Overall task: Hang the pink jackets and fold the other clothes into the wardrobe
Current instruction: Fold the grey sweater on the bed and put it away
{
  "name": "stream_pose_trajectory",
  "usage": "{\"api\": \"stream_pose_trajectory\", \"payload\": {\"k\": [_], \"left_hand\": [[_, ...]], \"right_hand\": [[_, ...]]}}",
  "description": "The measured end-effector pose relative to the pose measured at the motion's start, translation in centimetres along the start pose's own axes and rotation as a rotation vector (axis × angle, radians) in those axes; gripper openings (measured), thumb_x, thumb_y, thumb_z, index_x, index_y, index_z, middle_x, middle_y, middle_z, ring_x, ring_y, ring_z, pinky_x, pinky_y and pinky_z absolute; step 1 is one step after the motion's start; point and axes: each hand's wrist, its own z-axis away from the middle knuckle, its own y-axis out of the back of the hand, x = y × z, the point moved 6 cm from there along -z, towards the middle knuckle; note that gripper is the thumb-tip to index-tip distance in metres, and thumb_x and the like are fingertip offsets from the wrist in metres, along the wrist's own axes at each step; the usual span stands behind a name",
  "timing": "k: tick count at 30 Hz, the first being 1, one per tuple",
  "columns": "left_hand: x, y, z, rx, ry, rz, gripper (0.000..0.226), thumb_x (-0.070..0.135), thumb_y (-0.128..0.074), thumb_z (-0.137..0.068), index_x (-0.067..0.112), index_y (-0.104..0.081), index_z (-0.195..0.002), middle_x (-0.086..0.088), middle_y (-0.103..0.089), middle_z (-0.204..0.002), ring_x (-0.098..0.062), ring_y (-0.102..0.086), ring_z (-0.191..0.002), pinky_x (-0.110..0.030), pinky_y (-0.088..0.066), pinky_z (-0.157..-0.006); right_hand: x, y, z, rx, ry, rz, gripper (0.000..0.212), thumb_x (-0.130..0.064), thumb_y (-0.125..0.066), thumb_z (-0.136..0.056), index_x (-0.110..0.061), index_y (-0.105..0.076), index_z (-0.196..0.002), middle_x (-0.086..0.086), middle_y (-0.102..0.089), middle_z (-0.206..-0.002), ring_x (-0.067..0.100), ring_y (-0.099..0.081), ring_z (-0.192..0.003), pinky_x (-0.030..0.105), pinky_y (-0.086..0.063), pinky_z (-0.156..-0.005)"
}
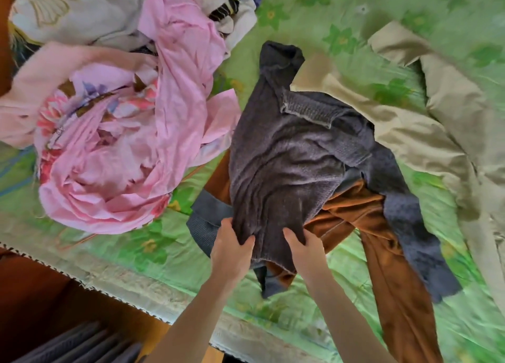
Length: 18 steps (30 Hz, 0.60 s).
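Both hands had hold of the grey sweater [287, 157] near its hem, the left hand [232, 249] and the right hand [304, 249] each pinching a bunch of knit, thumbs on top. It lay on the green bedspread [314, 10], over a rust-brown garment [382, 242], with the pink jackets [177, 94] heaped just beside. I reckoned she should lift it clear and shake it flat first, or the sleeves would fold in crooked.
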Motion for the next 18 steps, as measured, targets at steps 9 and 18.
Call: {"api": "stream_pose_trajectory", "payload": {"k": [9, 18], "left_hand": [[7.2, 6.7, 4.6, -0.005, -0.076, 0.301, 0.023, 0.025, -0.072, -0.098, 0.025, -0.053, -0.112, 0.008, -0.064, -0.105, -0.014, -0.065, -0.101, -0.029, -0.05, -0.076], [14.0, 14.2, 10.6, 0.01, -0.2, 0.345, 0.034, 0.03, -0.076, -0.095, 0.036, -0.049, -0.115, 0.0, -0.067, -0.115, -0.019, -0.07, -0.105, -0.048, -0.06, -0.092]], "right_hand": [[-4.8, 7.6, 7.4, 0.208, 0.063, -0.107, 0.022, -0.03, -0.051, -0.108, -0.022, -0.067, -0.122, -0.002, -0.069, -0.109, 0.025, -0.065, -0.106, 0.042, -0.053, -0.089], [-13.6, 15.8, 14.3, 0.27, 0.093, -0.395, 0.017, -0.029, -0.062, -0.104, -0.016, -0.072, -0.11, 0.003, -0.066, -0.087, 0.021, -0.06, -0.07, 0.033, -0.048, -0.061]]}}
